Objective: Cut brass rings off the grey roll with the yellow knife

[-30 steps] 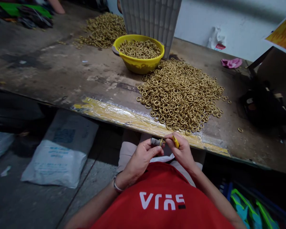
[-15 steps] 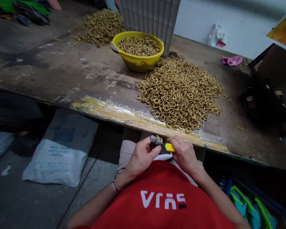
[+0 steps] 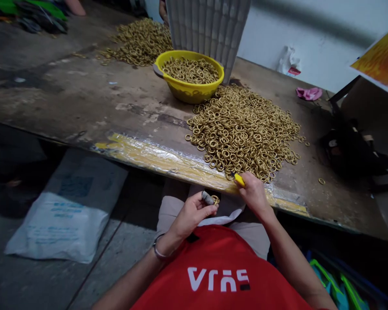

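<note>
My left hand (image 3: 190, 215), with a grey wrap on one fingertip, pinches a few brass-coloured rings (image 3: 215, 199) over my lap. A yellow-handled tool (image 3: 239, 180) with a dark tip is gripped in my right hand (image 3: 254, 193), at the table's front edge. Its tip touches or hovers just over the near edge of a large pile of rings (image 3: 242, 129); which one is unclear. Behind that pile stands a yellow basin (image 3: 194, 92) full of similar rings.
A second ring pile (image 3: 142, 41) lies at the back left, beside an upright grey ribbed panel (image 3: 207, 30). Black items (image 3: 352, 150) and a pink cloth (image 3: 308, 94) are at the right. Part of another person's arm (image 3: 163, 10) shows behind the panel.
My right hand has moved away from my left, forward to the pile's near edge, taking the yellow tool along. My left hand stays over my lap. The view has shifted slightly.
</note>
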A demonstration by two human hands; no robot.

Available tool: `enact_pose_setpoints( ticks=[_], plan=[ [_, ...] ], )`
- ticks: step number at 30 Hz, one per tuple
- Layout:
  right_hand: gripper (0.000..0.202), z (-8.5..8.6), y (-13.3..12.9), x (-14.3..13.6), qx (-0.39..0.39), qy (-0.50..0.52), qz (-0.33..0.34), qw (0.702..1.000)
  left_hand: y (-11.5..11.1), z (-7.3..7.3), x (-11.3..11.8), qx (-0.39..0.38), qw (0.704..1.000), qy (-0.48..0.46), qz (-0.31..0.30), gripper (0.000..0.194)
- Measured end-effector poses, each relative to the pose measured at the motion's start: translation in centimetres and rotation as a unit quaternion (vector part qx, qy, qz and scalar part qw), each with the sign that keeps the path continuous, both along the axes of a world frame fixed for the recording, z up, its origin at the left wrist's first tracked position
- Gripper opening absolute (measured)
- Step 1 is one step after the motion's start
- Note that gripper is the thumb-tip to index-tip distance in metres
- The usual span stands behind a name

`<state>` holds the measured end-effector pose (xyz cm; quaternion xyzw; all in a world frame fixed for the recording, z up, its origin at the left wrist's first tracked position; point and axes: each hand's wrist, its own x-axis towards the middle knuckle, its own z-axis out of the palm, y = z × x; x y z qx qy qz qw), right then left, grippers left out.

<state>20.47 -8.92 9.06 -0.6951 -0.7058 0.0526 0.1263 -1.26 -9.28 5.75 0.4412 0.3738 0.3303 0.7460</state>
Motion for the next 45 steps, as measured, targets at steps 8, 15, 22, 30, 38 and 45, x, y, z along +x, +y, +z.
enact_pose_setpoints(
  ticks=[8, 15, 22, 30, 38, 45],
  plan=[
    [0.021, -0.1, 3.9, -2.1, -0.070, -0.124, 0.003, 0.990, 0.2, -0.8, 0.0, -0.210, 0.961, -0.172, -0.054, 0.034],
    [0.016, 0.2, 5.2, -0.4, -0.025, 0.100, -0.010, 0.995, 1.5, -1.4, 1.0, -0.251, 0.957, -0.141, 0.022, 0.035],
    [0.035, 1.0, 3.3, -1.3, -0.173, 0.651, -0.082, 0.735, 2.5, 1.3, 1.6, -0.018, 0.998, -0.023, 0.064, 0.031],
    [0.038, 1.2, 0.2, -4.6, -0.206, 0.731, -0.089, 0.644, 1.6, 1.9, 2.3, 0.222, 0.953, 0.162, 0.132, 0.017],
    [0.033, 1.3, -1.9, -3.4, -0.030, 0.428, -0.014, 0.903, 1.1, 2.5, 1.7, -0.007, 0.998, 0.033, 0.057, 0.027],
    [0.017, 0.9, -4.6, -3.0, 0.006, 0.091, 0.079, 0.993, 0.3, 2.2, 1.5, -0.017, 0.998, 0.029, 0.056, 0.029]
  ],
)
